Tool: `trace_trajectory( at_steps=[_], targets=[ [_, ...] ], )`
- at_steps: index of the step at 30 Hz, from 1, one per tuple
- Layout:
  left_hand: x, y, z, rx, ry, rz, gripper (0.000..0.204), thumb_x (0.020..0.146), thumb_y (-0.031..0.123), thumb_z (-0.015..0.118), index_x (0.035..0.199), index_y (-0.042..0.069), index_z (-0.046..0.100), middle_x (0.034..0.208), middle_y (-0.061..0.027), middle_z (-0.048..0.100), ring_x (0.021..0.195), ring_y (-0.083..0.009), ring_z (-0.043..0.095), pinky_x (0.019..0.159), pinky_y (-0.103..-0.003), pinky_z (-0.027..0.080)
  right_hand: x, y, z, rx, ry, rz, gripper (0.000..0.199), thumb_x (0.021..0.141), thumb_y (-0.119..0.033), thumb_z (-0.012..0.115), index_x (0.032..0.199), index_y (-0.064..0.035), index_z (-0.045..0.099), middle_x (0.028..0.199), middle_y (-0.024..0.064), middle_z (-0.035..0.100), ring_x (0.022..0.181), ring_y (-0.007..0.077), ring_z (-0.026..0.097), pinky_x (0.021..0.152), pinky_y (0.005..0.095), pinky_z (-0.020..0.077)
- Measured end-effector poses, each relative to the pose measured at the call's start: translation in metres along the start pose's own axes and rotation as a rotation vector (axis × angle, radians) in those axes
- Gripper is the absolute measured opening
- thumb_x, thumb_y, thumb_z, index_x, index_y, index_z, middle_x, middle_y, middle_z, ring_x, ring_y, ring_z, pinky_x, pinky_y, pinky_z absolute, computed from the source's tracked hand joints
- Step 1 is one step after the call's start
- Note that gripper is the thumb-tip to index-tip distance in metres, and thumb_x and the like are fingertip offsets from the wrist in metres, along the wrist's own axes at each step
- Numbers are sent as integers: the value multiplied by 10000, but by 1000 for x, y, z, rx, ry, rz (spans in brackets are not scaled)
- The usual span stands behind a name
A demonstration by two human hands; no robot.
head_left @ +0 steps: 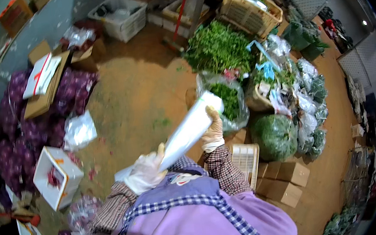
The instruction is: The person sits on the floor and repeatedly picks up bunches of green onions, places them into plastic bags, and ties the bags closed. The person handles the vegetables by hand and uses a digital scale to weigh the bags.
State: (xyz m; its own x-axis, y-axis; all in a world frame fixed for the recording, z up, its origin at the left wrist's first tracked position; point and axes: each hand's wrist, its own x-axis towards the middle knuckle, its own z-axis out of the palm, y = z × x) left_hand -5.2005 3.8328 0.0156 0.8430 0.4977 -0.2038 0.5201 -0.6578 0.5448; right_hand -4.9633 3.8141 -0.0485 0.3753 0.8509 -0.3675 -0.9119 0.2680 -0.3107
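Steadying the white roll point(189, 132) well means minding both ends, I'd judge: it slants in front of the purple apron point(178, 229), its upper end toward the bagged greens point(229, 99). The right grip point(212, 129) is clamped on it near that upper end, and the left grip point(145, 168) is closed on its lower stretch. Keep the pressure even and light enough not to crease what looks like slick plastic, and hold it clear of the brown floor point(133, 96). Glare washes out its surface, so I cannot tell where any loose edge begins.
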Motion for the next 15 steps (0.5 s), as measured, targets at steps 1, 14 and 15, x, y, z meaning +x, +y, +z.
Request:
trace_trajectory(
  at_steps=[1, 14, 15],
  targets=[
    [25, -7, -17, -121, -47, -2, 728, 663, 233, 630, 1254, -43, 308, 916, -216, 549, 804, -356, 551, 717, -405, 447, 36, -26, -14, 50, 119, -156, 377, 739, -101, 615, 1087, -17, 499, 865, 91, 587, 731, 174, 583, 687, 316, 508],
    [239, -183, -175, -982, 378, -156, 704, 590, -24, 651, 1239, 6, 380, 1103, -80, 528, 980, -166, 517, 876, -273, 400, 252, -147, -60, -1439, 494, 84, 440, 764, -207, 625, 1144, -64, 456, 891, 57, 602, 740, 168, 583, 618, 293, 476],
    [260, -204, -192, -866, 521, -136, 667, 607, -15, 678, 1215, 19, 407, 1086, -64, 531, 936, -166, 531, 826, -293, 436, 271, -137, -85, -1734, 535, 183, 391, 771, -179, 615, 1118, -65, 476, 863, 55, 604, 733, 185, 584, 619, 302, 474]
  ],
)
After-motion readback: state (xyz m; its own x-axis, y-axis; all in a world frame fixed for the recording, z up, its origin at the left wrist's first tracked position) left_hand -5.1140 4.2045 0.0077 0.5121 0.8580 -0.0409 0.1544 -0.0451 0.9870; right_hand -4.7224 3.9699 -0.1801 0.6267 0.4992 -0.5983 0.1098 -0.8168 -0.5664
